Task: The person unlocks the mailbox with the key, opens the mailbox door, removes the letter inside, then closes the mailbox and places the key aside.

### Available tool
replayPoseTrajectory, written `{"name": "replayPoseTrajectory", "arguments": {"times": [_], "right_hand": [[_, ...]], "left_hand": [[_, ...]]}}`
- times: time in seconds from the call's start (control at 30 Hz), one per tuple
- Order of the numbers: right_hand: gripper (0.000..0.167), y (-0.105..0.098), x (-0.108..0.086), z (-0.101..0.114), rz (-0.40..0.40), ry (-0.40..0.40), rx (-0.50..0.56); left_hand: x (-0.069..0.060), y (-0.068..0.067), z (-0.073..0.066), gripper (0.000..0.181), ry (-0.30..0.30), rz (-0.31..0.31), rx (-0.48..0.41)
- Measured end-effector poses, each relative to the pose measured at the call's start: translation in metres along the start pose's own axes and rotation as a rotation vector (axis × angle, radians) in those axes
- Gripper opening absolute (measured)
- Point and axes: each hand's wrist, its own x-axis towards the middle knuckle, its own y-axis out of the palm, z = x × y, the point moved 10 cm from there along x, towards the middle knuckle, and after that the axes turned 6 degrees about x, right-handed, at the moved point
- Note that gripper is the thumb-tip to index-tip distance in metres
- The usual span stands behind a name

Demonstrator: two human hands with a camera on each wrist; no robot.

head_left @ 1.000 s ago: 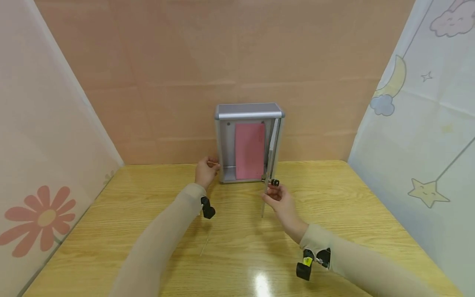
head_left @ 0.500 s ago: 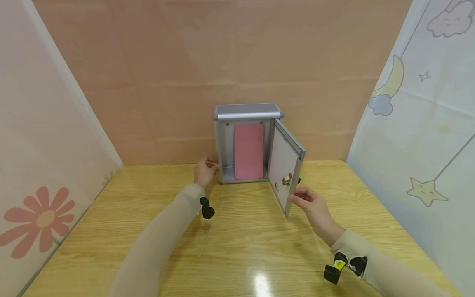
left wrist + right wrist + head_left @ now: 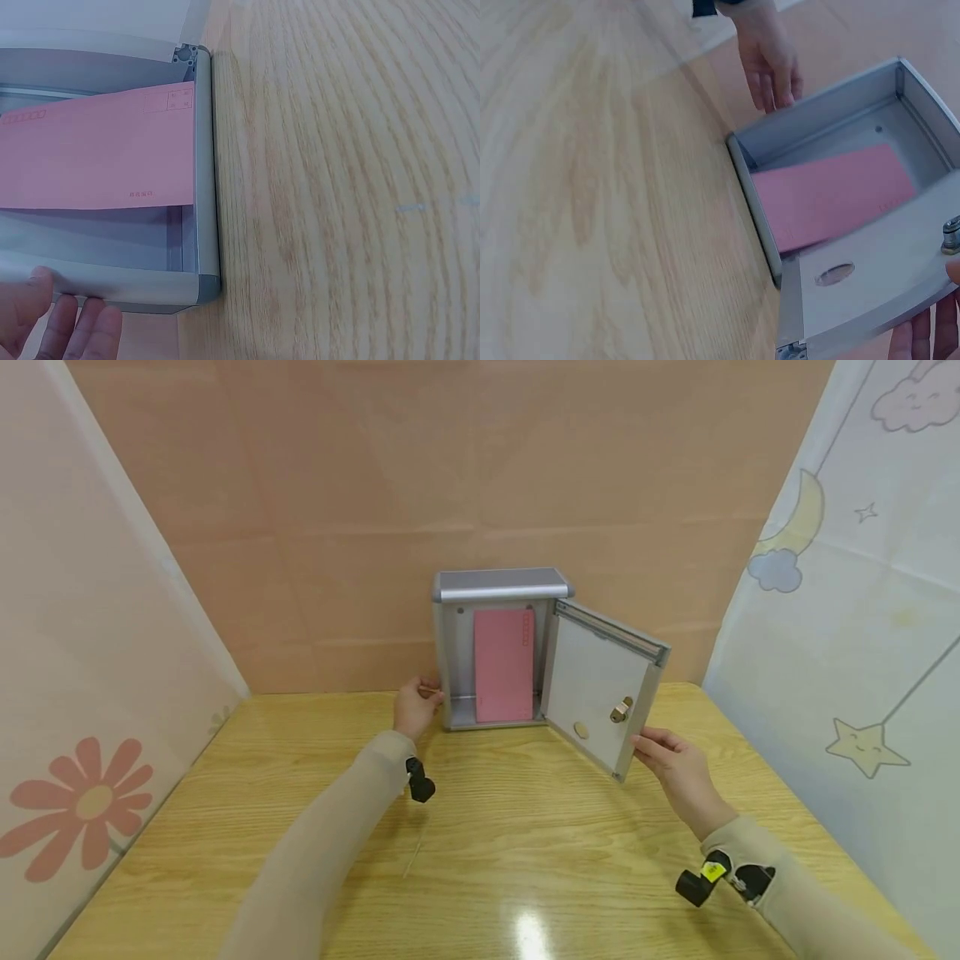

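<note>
Mailbox (image 3: 504,582) is standing upright at the back of the counter (image 3: 465,835), a pink envelope (image 3: 503,666) resting inside. The left hand (image 3: 414,708) is touching its side, probably steadying it, while, well apart, the right hand (image 3: 675,770) is pinching the swung-out door (image 3: 592,672) by its free edge, seemingly controlling its swing.

Three views, one shared cabinet (image 3: 504,583)
Head view faces forward and down, farthest off; wrist views are close, cabinet at nine o'clock (left), three o'clock (right).
</note>
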Motion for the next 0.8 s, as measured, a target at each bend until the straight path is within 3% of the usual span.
{"name": "replayPoseTrajectory", "arguments": {"times": [0.33,0.8], "right_hand": [[0.02,-0.02,0.017,0.007,0.018,-0.008,0.162],[0.021,-0.027,0.034,0.013,0.212,0.062,0.049]], "left_hand": [[-0.002,-0.001,0.001,0.018,-0.001,-0.012,-0.004],[0.0,0.001,0.004,0.02,-0.007,0.0,-0.021]]}}
